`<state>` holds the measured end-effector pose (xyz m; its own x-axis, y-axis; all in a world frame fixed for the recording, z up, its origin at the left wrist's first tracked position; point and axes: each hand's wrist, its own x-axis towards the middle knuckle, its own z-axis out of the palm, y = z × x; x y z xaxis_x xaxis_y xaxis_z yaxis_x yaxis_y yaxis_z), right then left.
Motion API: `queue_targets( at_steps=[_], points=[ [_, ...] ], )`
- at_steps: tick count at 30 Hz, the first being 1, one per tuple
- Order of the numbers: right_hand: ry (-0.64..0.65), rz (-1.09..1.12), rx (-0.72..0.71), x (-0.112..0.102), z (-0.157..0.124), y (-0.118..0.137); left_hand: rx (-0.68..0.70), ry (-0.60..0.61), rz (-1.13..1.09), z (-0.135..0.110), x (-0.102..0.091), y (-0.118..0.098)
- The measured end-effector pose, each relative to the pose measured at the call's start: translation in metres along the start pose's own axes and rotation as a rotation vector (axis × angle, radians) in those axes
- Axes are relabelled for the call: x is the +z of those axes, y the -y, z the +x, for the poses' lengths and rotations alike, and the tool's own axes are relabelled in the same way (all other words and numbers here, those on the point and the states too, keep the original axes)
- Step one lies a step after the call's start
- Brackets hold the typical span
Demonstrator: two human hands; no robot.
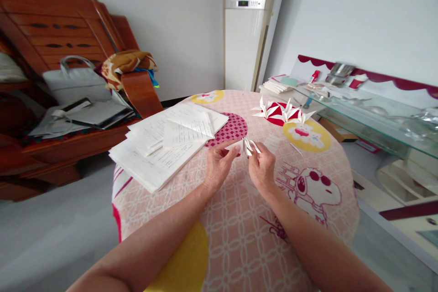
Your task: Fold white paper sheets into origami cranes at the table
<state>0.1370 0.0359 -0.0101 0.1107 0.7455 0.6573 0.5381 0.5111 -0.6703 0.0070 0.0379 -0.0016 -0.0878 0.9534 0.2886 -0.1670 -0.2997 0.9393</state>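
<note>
One left hand [221, 164] and one right hand [262, 164] hold one folded paper [247, 147] above one cloth-covered table [236, 232], where three spiky paper figures [289, 113] sit at far right and one pile of written sheets [164, 155] lies left; one gray handbag [77, 84] rests on one wooden seat [68, 36], far left.

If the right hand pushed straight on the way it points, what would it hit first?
The folded paper that the right hand holds. Beyond that, the line seems to run over the checked patch, though depth is unclear from this one view.
</note>
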Motion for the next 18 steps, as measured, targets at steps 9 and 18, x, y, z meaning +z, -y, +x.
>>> queue_targets(
  at_steps=[9,18],
  points=[
    [-0.032,0.351,0.25,0.001,0.001,0.007,-0.041,-0.078,-0.014,0.001,0.009,0.003],
    [-0.105,0.752,0.574,0.013,0.0,0.002,-0.261,-0.143,-0.319,0.002,0.008,0.012]
  ],
)
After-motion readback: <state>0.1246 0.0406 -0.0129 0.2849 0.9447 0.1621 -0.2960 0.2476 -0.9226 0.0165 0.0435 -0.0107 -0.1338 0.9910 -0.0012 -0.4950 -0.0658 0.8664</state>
